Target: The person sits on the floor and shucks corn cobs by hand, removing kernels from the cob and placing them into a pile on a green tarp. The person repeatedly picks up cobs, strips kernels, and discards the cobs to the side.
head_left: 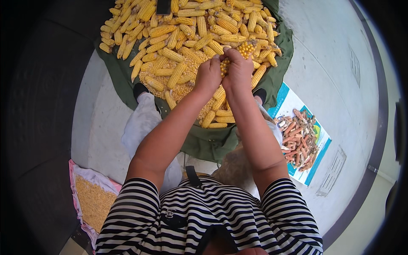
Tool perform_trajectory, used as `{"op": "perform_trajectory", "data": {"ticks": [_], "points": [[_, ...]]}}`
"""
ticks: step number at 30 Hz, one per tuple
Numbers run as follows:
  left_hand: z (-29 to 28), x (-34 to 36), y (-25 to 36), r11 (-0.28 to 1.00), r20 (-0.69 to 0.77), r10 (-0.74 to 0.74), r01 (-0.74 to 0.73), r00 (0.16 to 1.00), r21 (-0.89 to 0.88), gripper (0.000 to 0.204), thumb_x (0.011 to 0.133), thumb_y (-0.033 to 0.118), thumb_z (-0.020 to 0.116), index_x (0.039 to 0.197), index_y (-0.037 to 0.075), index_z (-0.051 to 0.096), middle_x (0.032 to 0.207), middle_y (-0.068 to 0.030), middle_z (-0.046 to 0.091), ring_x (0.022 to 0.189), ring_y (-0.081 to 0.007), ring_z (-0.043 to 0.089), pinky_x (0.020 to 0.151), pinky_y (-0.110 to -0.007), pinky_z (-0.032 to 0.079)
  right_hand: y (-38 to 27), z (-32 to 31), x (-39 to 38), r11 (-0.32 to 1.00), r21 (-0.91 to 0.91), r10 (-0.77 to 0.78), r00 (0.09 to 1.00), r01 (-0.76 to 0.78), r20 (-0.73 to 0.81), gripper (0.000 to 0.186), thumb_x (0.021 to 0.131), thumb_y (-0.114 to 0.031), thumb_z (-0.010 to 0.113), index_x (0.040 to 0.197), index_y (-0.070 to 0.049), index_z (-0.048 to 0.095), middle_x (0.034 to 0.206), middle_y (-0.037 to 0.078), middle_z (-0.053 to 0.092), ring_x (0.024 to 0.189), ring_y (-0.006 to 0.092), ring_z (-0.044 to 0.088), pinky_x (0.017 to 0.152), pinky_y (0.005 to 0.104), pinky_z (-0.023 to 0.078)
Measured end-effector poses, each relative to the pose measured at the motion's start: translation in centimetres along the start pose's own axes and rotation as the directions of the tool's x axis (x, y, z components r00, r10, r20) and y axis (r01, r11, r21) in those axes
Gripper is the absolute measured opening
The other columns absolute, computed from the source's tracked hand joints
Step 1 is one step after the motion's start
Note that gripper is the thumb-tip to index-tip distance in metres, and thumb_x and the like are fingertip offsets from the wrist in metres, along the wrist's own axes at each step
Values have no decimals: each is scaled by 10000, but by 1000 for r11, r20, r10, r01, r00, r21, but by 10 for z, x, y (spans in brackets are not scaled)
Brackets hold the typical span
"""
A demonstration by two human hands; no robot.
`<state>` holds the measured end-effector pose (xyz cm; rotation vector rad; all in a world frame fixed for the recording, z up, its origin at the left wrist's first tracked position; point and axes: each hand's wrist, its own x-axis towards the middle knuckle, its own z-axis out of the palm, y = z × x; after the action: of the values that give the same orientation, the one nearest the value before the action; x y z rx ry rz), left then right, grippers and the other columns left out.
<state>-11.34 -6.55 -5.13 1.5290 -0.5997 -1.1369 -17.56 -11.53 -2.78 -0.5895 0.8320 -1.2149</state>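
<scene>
Both my hands meet on one yellow corn cob [246, 49], above the right part of a big heap of corn. My right hand [239, 68] is closed round the cob, whose kernel-covered end sticks out past the fingers to the upper right. Close against it, my left hand [209, 75] is closed at the cob's other end, thumb near the right thumb. The part of the cob between the palms is mostly hidden. Below the hands, loose kernels [191, 91] lie among whole corn cobs [176, 75].
A dark green cloth [210, 142] lies under the heap. On the right, stripped cobs [301, 142] are piled on a blue and white sheet [293, 97]. Lower left, a pink-edged cloth [73, 180] holds loose grain [93, 199]. A dark rectangular object [163, 7] lies on the heap's far side.
</scene>
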Motion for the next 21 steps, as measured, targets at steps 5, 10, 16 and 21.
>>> {"op": "perform_trajectory", "data": {"ticks": [5,10,16,21], "points": [[1,3,7,940,27,-263,262,964,-219,387,992,360,437,978,27,634,814,-49,621,671,-132,591,535,-295,462,1,2,-8,996,-67,-49,998,52,42,218,724,27,678,852,-33,512,720,46,567,600,140,544,549,279,449],[3,12,2,907,55,-335,338,941,-251,344,970,389,489,1016,69,609,840,-45,637,659,-130,608,524,-269,472,0,-2,-3,992,-108,-50,994,61,102,229,720,33,683,868,-19,516,746,57,576,602,152,555,547,278,458],[-18,49,-18,737,211,-553,591,806,-327,263,968,345,493,993,93,564,835,-69,607,577,-153,568,372,-229,380,7,-14,27,993,114,10,996,0,-89,209,761,37,680,918,-11,551,779,69,599,655,180,593,598,307,497],[-27,99,8,734,126,-500,497,857,-462,245,965,257,501,1013,17,509,934,-152,556,603,-174,556,390,-220,410,-7,-25,51,931,361,106,986,-53,-130,154,845,-73,670,963,-31,580,843,71,622,784,192,599,704,349,500]]}}
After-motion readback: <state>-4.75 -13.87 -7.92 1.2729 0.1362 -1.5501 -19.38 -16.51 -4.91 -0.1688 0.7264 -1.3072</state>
